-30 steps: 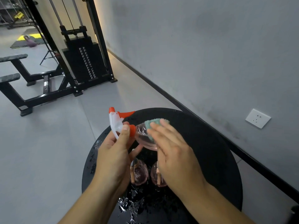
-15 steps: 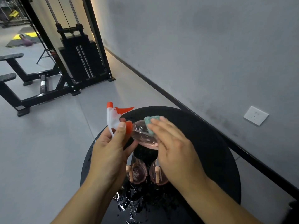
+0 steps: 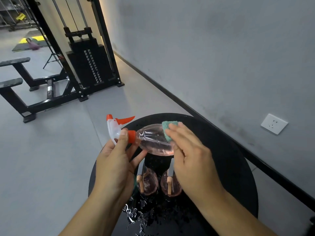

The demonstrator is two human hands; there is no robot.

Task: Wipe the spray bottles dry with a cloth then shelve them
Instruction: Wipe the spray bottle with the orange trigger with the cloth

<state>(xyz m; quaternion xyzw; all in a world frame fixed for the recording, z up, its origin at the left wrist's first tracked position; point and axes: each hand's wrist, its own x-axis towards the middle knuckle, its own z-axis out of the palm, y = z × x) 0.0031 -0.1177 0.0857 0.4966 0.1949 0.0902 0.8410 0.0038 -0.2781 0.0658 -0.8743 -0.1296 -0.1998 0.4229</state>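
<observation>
Pinched at its orange collar by the left hand (image 3: 113, 165), thumb on top and fingers curled beneath, the pink spray bottle (image 3: 153, 142) lies almost level in the air above the round black table (image 3: 230, 159), trigger head pointing left. Right hand (image 3: 190, 155) lays nearly straight fingers over a teal cloth (image 3: 167, 129) and presses it against the far end of the bottle's body; whether the thumb hooks under the cloth is hidden.

Directly below, 2 more pink bottles (image 3: 148, 183) stand upright on the table, close side by side, partly covered by both hands. Water beads (image 3: 134, 213) glisten on the tabletop at its near edge, so the surface they stand on is wet.

As a judgement, the task is early: 1 bottle is mid-wipe, with the cloth only on its far end, and the other 2 seem not yet dried. No shelf shows in this view, so shelving is left for all 3.

Beyond the table stand a weight machine (image 3: 88, 65) on the grey floor and a wall socket (image 3: 274, 123) on the right
</observation>
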